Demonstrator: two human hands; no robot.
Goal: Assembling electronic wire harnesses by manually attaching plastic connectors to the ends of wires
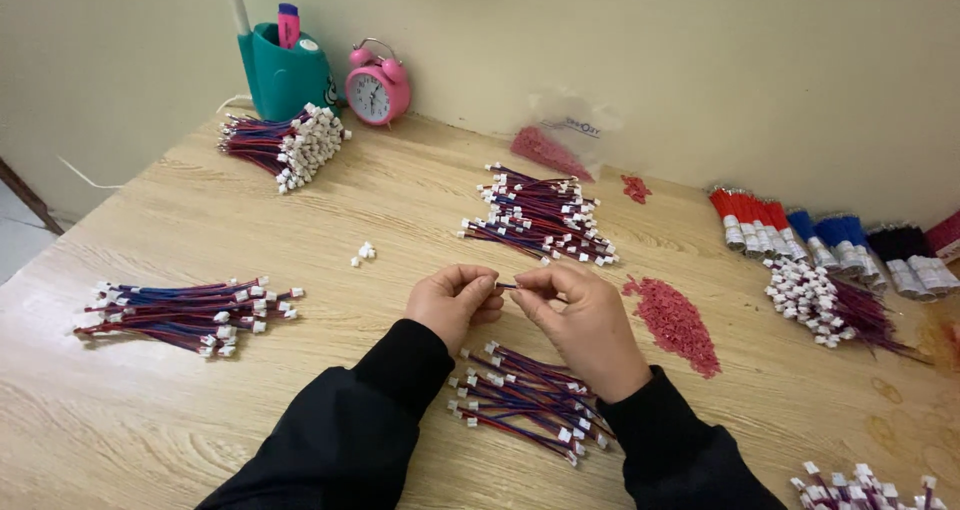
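Red-and-blue wire lead (507,286) sits pinched between both hands above the bench (150,410): left hand (455,303) and right hand (578,315) each closed on an end. It looks like a fitting step; next needs steady alignment. I count six loose bundles of leads, one pink clock (377,85).

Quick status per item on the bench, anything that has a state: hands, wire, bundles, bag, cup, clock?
left hand: closed, pinching the wire end
right hand: closed, pinching the other end
short wire: held level between both hands, off the table
wire pile: loose, below the hands
far-left bundle: bunched, connectors aligned
plastic bag: lying flat, red pieces inside
teal cup: upright, pens inside
pink alarm clock: upright
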